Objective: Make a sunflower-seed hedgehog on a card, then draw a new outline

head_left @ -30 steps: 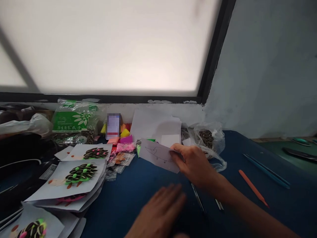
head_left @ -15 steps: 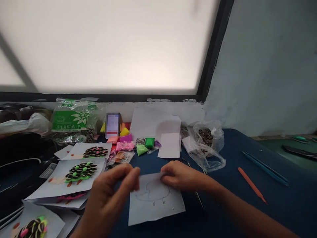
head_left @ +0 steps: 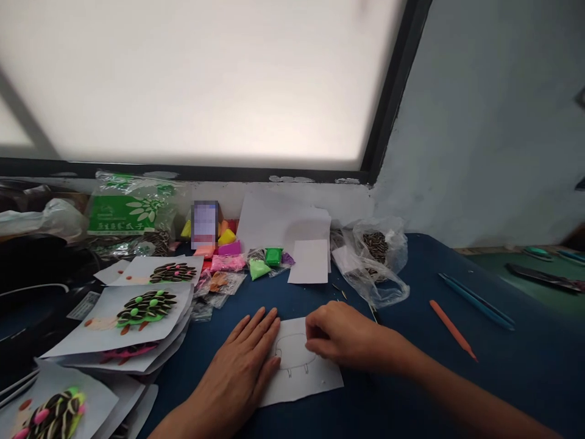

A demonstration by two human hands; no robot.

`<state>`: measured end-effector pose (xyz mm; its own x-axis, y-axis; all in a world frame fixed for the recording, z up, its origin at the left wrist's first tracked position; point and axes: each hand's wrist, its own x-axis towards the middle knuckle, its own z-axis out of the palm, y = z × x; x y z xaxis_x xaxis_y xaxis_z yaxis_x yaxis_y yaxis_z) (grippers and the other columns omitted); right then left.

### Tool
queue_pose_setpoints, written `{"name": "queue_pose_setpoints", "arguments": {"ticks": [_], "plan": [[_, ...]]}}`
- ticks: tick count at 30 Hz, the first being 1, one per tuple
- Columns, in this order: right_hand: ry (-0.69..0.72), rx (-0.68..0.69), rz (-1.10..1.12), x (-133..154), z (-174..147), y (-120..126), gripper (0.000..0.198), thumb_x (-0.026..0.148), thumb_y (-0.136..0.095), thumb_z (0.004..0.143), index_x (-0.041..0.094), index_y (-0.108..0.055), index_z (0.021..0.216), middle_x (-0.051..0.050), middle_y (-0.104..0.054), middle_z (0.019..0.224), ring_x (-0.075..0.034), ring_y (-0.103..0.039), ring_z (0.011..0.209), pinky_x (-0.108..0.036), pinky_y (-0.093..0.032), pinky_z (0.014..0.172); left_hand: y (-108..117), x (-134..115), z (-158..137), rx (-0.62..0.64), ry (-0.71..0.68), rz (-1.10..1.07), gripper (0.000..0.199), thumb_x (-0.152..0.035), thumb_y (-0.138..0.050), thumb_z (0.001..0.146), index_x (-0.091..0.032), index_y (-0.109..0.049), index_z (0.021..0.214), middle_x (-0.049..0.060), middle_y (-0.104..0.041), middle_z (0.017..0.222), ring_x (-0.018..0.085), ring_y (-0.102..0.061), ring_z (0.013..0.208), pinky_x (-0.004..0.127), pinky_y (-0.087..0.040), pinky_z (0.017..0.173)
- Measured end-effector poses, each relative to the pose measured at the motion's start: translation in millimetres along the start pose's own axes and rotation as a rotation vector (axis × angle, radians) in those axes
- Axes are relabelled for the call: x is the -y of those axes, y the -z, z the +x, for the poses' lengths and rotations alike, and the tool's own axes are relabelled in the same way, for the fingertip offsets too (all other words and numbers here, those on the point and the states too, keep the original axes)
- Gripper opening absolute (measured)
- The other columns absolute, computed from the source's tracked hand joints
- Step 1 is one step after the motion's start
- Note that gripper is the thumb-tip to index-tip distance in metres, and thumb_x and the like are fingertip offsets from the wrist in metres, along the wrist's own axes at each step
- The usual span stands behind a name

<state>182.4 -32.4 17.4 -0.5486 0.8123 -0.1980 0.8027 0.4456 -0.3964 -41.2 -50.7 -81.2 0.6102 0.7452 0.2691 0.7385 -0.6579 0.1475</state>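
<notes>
A white sheet of paper (head_left: 304, 387) lies on the dark blue table, bearing a pencil-like outline of a rounded animal body with short legs. My left hand (head_left: 242, 366) rests flat across the sheet's left side, its fingers stretched out. Over the upper right of the drawing is my right hand (head_left: 342, 338), with its fingers curled and pressed together. Whatever they hold, if anything, is hidden. A small pale speck sits on the paper near its lower right corner.
Stacked hedgehog pictures decorated with seeds (head_left: 146, 308) lie at left. Behind are packets of coloured clay (head_left: 228, 262), a phone (head_left: 204, 224), blank paper (head_left: 308, 262) and a plastic bag of seeds (head_left: 375, 250). An orange tool (head_left: 452, 329) and blue tweezers (head_left: 478, 302) lie at right.
My left hand has come down from above the sheet's left edge and now lies flat on it. My right hand stays at the paper's upper right, its fingers curled. The view has shifted slightly.
</notes>
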Motion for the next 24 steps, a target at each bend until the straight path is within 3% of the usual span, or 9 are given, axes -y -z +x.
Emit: {"name": "queue_pose_setpoints", "arguments": {"ticks": [3, 8, 13, 15, 19, 24], "plan": [[0.046, 0.103, 0.163, -3.7, -4.2, -2.3, 0.015, 0.013, -0.059, 0.078, 0.016, -0.063, 0.064, -0.001, -0.067, 0.063, -0.013, -0.06, 0.057, -0.02, -0.039, 0.052, 0.3, -0.2, 1.6, 0.021, 0.007, 0.013, 0.048, -0.04, -0.038, 0.098, -0.023, -0.04, 0.144, 0.006, -0.037, 0.149, 0.028, -0.034, 0.138, 0.048, -0.036, 0.11], [0.01, 0.147, 0.415, 1.0, -10.1, -8.1, 0.023, 0.011, -0.047, 0.082, 0.016, -0.06, 0.064, -0.001, -0.068, 0.065, -0.011, -0.061, 0.058, -0.018, -0.045, 0.054, 5.4, -3.2, 4.3, 0.083, 0.011, 0.031, 0.051, -0.04, -0.035, 0.099, -0.016, -0.041, 0.143, 0.009, -0.035, 0.149, 0.029, -0.034, 0.138, 0.05, -0.036, 0.109], [0.049, 0.623, 0.539, 11.9, -27.1, -0.2, 0.017, 0.013, -0.052, 0.081, 0.018, -0.064, 0.069, 0.004, -0.061, 0.058, -0.01, -0.057, 0.052, -0.017, -0.047, 0.053, 3.7, -1.6, 3.2, 0.053, 0.034, 0.03, 0.049, -0.042, -0.036, 0.099, -0.022, -0.039, 0.144, 0.006, -0.036, 0.149, 0.027, -0.034, 0.138, 0.048, -0.034, 0.111], [0.077, 0.553, 0.497, 15.5, -31.3, 1.2, 0.018, 0.013, -0.052, 0.082, 0.018, -0.067, 0.074, 0.003, -0.063, 0.061, -0.01, -0.058, 0.052, -0.016, -0.046, 0.052, 2.1, 1.1, 3.3, 0.04, 0.057, 0.037, 0.049, -0.042, -0.036, 0.099, -0.023, -0.039, 0.144, 0.005, -0.037, 0.149, 0.027, -0.033, 0.139, 0.048, -0.034, 0.111], [0.131, 0.155, 0.271, 18.9, -29.3, -7.3, 0.019, 0.01, -0.052, 0.083, 0.017, -0.068, 0.074, 0.0, -0.069, 0.067, -0.011, -0.06, 0.057, -0.018, -0.043, 0.055, 0.9, 6.5, 4.2, 0.059, 0.084, 0.062, 0.051, -0.045, -0.034, 0.099, -0.023, -0.04, 0.144, 0.005, -0.036, 0.149, 0.028, -0.033, 0.139, 0.049, -0.035, 0.109], [0.164, -0.122, -0.095, 15.9, -18.0, -41.2, 0.015, 0.016, -0.054, 0.085, 0.017, -0.065, 0.076, -0.004, -0.071, 0.074, -0.016, -0.063, 0.063, -0.024, -0.04, 0.057, -2.1, 9.7, 3.8, 0.047, 0.059, 0.087, 0.052, -0.045, -0.034, 0.099, -0.024, -0.035, 0.146, 0.004, -0.035, 0.15, 0.028, -0.034, 0.138, 0.048, -0.037, 0.109]]}}
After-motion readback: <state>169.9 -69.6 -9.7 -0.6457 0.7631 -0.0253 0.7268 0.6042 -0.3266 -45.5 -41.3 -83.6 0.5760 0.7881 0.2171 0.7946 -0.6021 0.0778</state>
